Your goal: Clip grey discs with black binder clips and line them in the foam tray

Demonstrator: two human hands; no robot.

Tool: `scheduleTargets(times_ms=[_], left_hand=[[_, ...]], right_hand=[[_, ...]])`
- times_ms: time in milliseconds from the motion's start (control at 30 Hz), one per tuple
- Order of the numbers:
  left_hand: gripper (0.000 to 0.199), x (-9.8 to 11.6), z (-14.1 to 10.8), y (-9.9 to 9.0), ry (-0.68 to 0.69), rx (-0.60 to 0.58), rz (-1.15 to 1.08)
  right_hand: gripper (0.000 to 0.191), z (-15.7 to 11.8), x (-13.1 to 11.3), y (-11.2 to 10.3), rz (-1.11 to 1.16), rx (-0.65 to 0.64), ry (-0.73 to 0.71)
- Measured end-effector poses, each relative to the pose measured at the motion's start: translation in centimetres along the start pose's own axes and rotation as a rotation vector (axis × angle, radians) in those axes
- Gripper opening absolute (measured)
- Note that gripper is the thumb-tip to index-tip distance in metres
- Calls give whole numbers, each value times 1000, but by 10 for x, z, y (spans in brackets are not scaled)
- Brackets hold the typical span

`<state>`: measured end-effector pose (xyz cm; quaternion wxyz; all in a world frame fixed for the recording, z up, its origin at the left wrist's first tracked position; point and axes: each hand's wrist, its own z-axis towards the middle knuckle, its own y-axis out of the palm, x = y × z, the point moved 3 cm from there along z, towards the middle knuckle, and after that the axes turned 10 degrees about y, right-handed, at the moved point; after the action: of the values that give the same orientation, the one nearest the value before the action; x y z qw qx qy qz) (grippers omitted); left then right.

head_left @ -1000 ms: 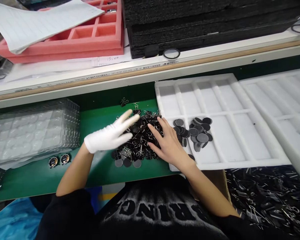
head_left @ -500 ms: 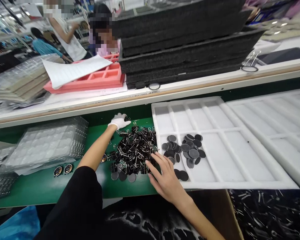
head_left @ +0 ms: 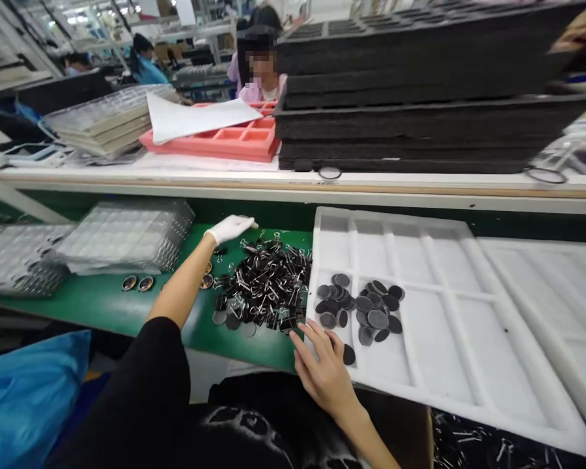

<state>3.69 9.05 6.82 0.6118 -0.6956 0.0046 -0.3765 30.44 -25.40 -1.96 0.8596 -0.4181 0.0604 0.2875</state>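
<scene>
A heap of black binder clips (head_left: 273,280) with silver wire handles lies on the green bench in front of me. At its far left edge my left hand (head_left: 230,229), in a white glove, is stretched out; part of its fingers is hidden, and I see nothing held. My right hand (head_left: 325,365) is bare, its fingers spread, with the fingertips at the near right edge of the heap. Grey-black discs (head_left: 378,318) lie in the white foam tray (head_left: 449,339) to the right. A few more discs (head_left: 233,320) lie by the heap's near edge.
Clear plastic trays (head_left: 122,238) are stacked at the left, with small round badges (head_left: 146,284) before them. On the shelf (head_left: 215,185) stand black foam trays (head_left: 410,130) and a red tray (head_left: 244,146). More clips (head_left: 473,443) lie below right. A person (head_left: 258,58) sits beyond.
The camera view has levelled and shifted. My left hand has turned, its fingers less spread to the camera. My right hand has drawn slightly toward me, down the heap's near right side.
</scene>
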Motion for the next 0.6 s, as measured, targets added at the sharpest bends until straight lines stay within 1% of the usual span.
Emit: scheduleTargets(times_ms=[67,133,167,267,367,433,467,533,600], left_hand=[[71,-16,-5,-4,-144,63,77],[71,-26,-12,0,-254,68,109],[70,-27,-16,4,-278,63,107],[73,-21,-32,21,-287,70,78],[80,-8,-39,33,-250,78,-114],[79,-1,-32,31,-180,91,-203],[76,2,-24,28,-134,101,-185],[74,7,0,22,-46,82,-47],[73,9,28,25,1,-33,117]], right_hand=[[45,-1,2,0,23,-21,-28],[43,0,3,-1,40,-22,-48],[42,0,3,-2,42,-19,-58],[44,1,2,-2,35,-3,-81],[43,1,1,-1,24,18,-77],[42,1,0,2,9,24,-59],[41,1,-1,3,-1,25,-49],[39,1,-2,5,-22,22,-32],[38,1,-2,7,-37,27,-14]])
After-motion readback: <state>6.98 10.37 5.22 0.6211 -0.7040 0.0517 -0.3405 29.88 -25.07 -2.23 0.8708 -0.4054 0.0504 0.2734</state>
